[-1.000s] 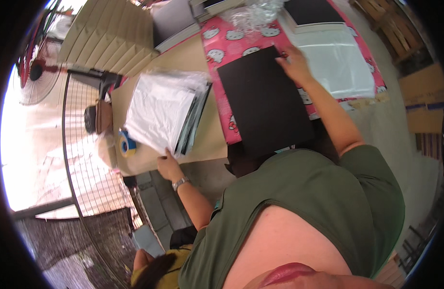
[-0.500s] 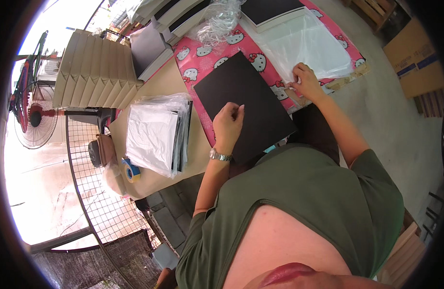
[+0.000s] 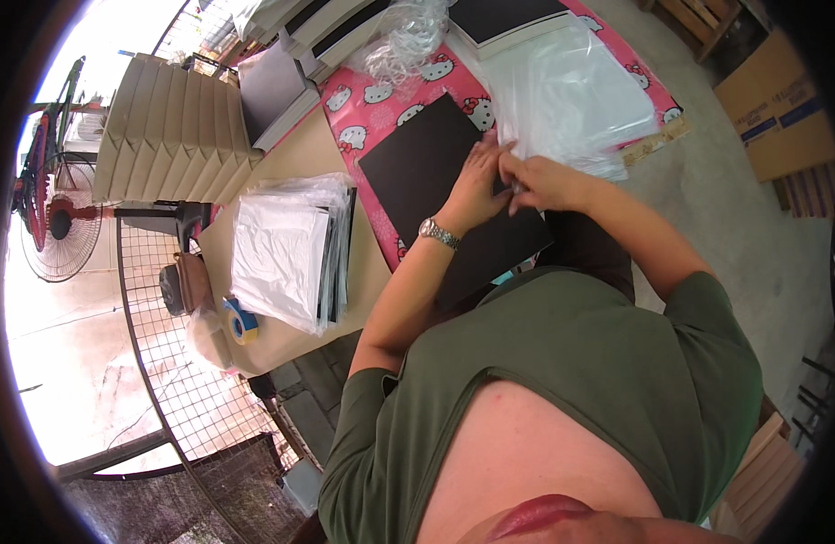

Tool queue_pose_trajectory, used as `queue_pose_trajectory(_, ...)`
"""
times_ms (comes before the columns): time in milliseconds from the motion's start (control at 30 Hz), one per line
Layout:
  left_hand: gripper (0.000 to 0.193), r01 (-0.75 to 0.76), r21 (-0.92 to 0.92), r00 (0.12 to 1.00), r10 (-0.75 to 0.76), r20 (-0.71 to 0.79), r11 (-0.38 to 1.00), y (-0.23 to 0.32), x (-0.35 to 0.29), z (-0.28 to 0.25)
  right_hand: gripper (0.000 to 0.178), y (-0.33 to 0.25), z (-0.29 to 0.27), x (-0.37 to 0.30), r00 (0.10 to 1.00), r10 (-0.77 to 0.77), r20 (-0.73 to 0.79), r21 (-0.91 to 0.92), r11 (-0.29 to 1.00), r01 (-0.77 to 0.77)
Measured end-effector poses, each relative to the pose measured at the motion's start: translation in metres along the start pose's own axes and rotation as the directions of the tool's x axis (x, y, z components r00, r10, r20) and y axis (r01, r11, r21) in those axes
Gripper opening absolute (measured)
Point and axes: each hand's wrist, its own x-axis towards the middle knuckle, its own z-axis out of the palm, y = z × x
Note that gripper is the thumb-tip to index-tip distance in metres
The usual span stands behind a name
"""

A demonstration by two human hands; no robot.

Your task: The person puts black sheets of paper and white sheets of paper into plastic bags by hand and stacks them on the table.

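Note:
Both hands meet over the right part of a black rectangular board (image 3: 417,150), which lies slanted in front of me. My right hand (image 3: 546,186) is closed on the near-left edge of a clear plastic sleeve (image 3: 563,109). Against its fingertips, my left hand (image 3: 476,186) has its fingers pressed together at the same edge. The fingers partly hide the grip. The sleeve stretches back to the right over more clear sleeves (image 3: 631,109). To the left sits a pile of plastic-wrapped flat items (image 3: 281,254), white on top with dark edges.
A pink patterned cover (image 3: 368,168) lies under the board. Crumpled clear plastic (image 3: 404,45) and black-topped stacks (image 3: 508,18) stand at the back. Beige stacked blocks (image 3: 177,136) rise at the far left, near a fan (image 3: 64,218). Tape rolls (image 3: 242,322) lie at the left edge. A cardboard box (image 3: 771,109) stands right.
My right hand has drawn the edge of a plastic sleeve leftward toward the board. My left hand has moved right and forward to meet it. The black board stays nearly in place.

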Motion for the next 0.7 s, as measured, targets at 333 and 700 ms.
queue_pose_trajectory(333, 0.005, 0.286, -0.778, 0.765, -0.622, -0.167, 0.560, 0.038, -0.026, -0.049, 0.018, -0.044, -0.005, 0.015, 0.893, 0.326, -0.311, 0.503, 0.853, -0.136)
queue_pose_trajectory(700, 0.007, 0.059, -0.896, 0.583, -0.744, -0.326, 0.440, 0.061, -0.098, -0.090, 0.017, -0.074, 0.041, 0.091, 0.854, -0.078, -0.514, 0.333, 0.899, 0.283)
